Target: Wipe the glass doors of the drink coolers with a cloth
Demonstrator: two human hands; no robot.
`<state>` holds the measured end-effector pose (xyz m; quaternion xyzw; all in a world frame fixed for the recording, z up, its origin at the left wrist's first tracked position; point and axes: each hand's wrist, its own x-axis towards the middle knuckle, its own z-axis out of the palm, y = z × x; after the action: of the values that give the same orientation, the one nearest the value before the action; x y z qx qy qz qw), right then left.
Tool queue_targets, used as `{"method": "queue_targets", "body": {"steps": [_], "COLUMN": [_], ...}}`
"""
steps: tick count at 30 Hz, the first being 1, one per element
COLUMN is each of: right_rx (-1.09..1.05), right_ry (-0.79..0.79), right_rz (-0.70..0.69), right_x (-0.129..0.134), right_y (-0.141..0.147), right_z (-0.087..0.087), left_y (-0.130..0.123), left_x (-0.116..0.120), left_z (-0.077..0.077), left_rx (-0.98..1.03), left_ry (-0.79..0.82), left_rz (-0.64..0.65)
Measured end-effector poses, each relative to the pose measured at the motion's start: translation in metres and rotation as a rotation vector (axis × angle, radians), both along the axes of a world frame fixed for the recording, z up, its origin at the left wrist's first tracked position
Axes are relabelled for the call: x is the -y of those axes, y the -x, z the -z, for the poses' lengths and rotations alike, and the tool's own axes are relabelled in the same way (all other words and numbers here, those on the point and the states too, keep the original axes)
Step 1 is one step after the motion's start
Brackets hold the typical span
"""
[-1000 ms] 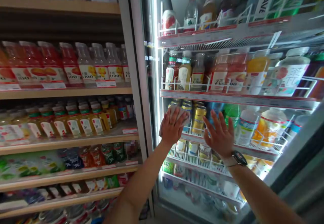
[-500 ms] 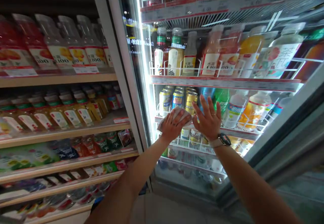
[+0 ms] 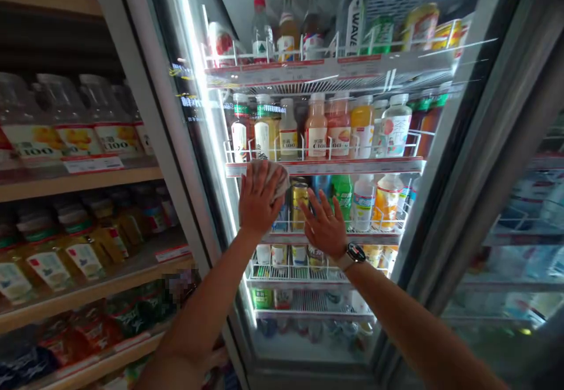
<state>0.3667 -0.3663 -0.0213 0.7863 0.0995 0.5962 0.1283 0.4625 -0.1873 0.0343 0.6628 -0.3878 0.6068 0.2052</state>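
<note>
My left hand (image 3: 259,199) presses a folded grey-white cloth (image 3: 269,177) against the glass door of a drinks cooler (image 3: 220,143), just under a shelf edge near the door's left side. My right hand (image 3: 324,225) lies flat on the same glass with its fingers spread, holding nothing, and a wristwatch (image 3: 355,255) sits on that wrist. Behind the glass, between my hands, stands a gold drink can (image 3: 299,205). Rows of bottles and cans fill the wire-fronted shelves inside.
To the left, wooden store shelves (image 3: 79,184) hold rows of bottled juice. A metal door frame (image 3: 440,172) runs down the right side, with another glass cooler door (image 3: 506,261) beyond it. Shelf price strips (image 3: 324,167) cross the cooler's interior.
The view has swung right along the cooler. My left hand and the cloth have slid up the glass toward the shelf edge, and my right hand remains flat on the door.
</note>
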Motion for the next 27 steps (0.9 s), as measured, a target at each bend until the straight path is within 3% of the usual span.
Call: {"method": "queue_targets", "body": {"steps": [2,4,6,14,16,18,20,22,27], "right_rx": [-0.01,-0.02,-0.022,-0.014,-0.04,-0.052,-0.052,-0.052,-0.033], "right_ry": [-0.015,-0.021,-0.022,-0.034,-0.041,-0.044,-0.043,-0.041,-0.031], "right_rz": [0.004,0.004,0.004,0.021,0.013,0.006,0.008,0.016,0.026], "right_x": [0.0,0.0,-0.001,-0.002,-0.001,0.0,0.0,0.0,0.0], "right_y": [-0.001,-0.001,-0.002,-0.002,-0.002,-0.002,-0.002,-0.003,-0.004], "right_z": [0.001,0.002,0.002,0.0,0.0,0.001,0.001,0.001,0.001], "left_y": [0.0,0.0,-0.001,0.006,0.012,0.014,0.01,0.001,-0.011], "left_x": [0.002,0.004,0.004,-0.008,-0.012,-0.017,-0.021,-0.022,-0.008], "left_z": [-0.011,0.0,0.026,0.152,0.173,0.18,0.171,0.144,0.036], "left_rx": [0.039,0.08,0.108,0.13,0.137,0.15,0.168,0.17,0.068], "left_ry": [-0.017,-0.032,-0.056,-0.161,-0.177,-0.227,-0.294,-0.303,-0.058], "left_rz": [0.03,0.053,0.069,0.006,0.009,0.017,0.029,0.032,0.041]}}
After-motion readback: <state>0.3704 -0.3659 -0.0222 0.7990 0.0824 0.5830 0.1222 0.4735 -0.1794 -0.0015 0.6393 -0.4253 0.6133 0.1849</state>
